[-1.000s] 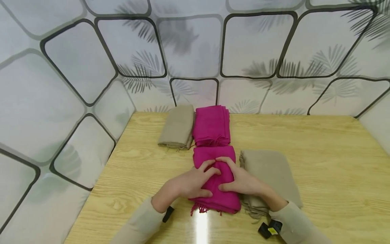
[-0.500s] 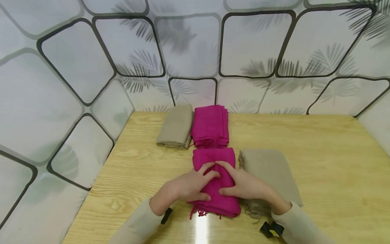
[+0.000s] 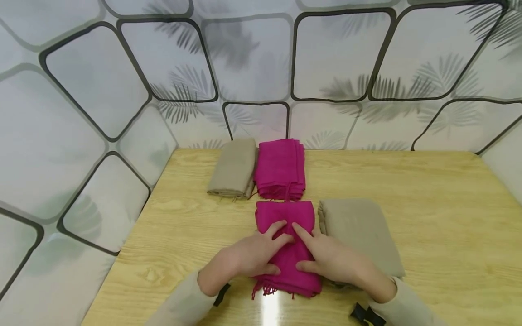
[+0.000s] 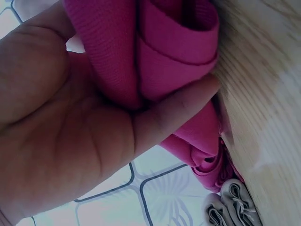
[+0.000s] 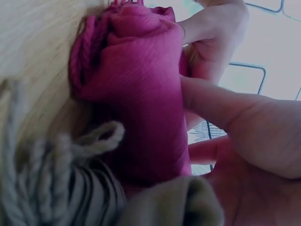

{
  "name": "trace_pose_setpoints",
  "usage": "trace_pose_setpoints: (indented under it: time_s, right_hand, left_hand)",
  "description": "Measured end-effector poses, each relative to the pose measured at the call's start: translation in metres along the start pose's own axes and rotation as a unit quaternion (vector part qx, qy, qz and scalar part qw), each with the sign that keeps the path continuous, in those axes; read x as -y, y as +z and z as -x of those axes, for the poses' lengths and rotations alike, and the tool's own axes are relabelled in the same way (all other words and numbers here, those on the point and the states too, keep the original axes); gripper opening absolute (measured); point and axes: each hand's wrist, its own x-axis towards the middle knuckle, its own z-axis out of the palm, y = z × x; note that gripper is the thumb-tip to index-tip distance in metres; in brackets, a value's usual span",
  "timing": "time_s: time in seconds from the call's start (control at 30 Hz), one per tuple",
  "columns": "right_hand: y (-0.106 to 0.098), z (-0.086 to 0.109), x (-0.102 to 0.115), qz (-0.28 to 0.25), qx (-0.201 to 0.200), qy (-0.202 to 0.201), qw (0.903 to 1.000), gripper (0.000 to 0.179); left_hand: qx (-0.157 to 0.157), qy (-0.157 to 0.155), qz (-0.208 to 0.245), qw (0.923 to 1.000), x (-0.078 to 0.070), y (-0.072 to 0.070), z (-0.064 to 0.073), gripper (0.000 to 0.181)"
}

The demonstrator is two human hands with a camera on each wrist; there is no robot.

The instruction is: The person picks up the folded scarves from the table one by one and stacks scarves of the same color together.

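A folded magenta scarf (image 3: 299,285) with a twisted fringe lies lengthwise on the table in the head view. My left hand (image 3: 257,253) rests over its left side, fingers spread on top. From the other side my right hand (image 3: 336,258) touches it, thumb and fingers apart. The left wrist view shows a rolled fold of the scarf (image 4: 178,52) beside my palm, one straight finger along its lower side near the wood. In the right wrist view my thumb presses the scarf's upper face (image 5: 141,94). A folded beige scarf (image 3: 363,226) lies partly under my right forearm.
Toward the back of the wooden table (image 3: 440,217) lie a second folded magenta scarf (image 3: 280,167) and a second folded beige one (image 3: 234,165), side by side. A patterned wall covering (image 3: 334,59) rises along the back and left edges.
Both hands and the front magenta scarf have shifted slightly toward me, widening the gap to the magenta scarf behind. My right index finger has straightened a little.
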Motion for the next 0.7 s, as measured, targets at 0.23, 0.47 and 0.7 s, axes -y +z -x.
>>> trace_pose_setpoints:
  time_s: [0.23,0.47,0.7]
  right_hand:
    - [0.002,-0.003,0.002,0.058,-0.084,0.001,0.9948,0.075]
    - [0.004,-0.008,-0.002,0.101,-0.079,-0.016,0.9916,0.070]
    - [0.002,-0.006,-0.007,0.111,-0.062,-0.036,0.9912,0.070]
  left_hand:
    - [-0.031,-0.009,-0.001,0.9995,0.006,-0.002,-0.006,0.067]
    - [-0.024,0.010,-0.001,0.9997,0.015,-0.003,-0.008,0.067]
    - [-0.008,0.016,-0.042,0.9989,0.015,-0.002,-0.008,0.074]
